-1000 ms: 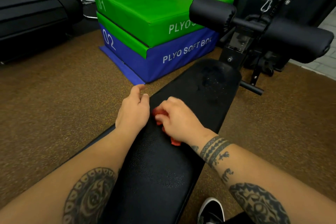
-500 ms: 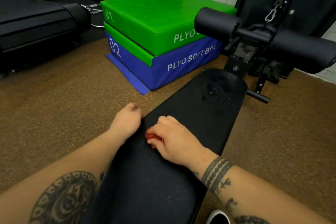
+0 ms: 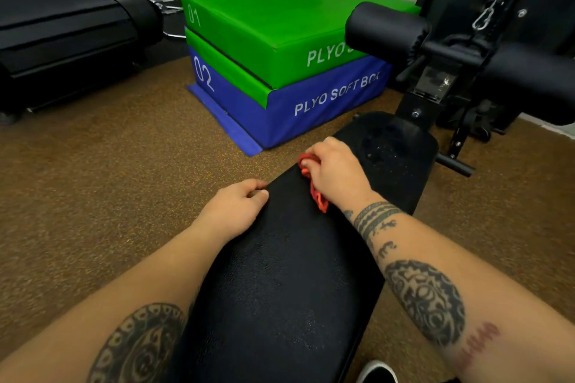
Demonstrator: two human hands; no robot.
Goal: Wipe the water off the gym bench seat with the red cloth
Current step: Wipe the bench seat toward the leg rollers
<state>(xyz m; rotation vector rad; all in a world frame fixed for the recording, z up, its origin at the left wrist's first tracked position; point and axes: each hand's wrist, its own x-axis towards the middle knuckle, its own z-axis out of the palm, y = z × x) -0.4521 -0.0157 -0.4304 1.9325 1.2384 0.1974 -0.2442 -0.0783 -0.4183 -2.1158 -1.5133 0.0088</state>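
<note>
From the head view, our right hand [image 3: 337, 176] is clamped on the bunched red cloth [image 3: 314, 185], pressing it to the black bench seat [image 3: 286, 283] near its left edge, just nearer than a patch of water droplets [image 3: 384, 149] at the far end. Our left hand [image 3: 233, 211] rests on the seat's left edge, fingers curled loosely together, holding nothing. Green and blue plyo boxes [image 3: 280, 65] sit far left.
</note>
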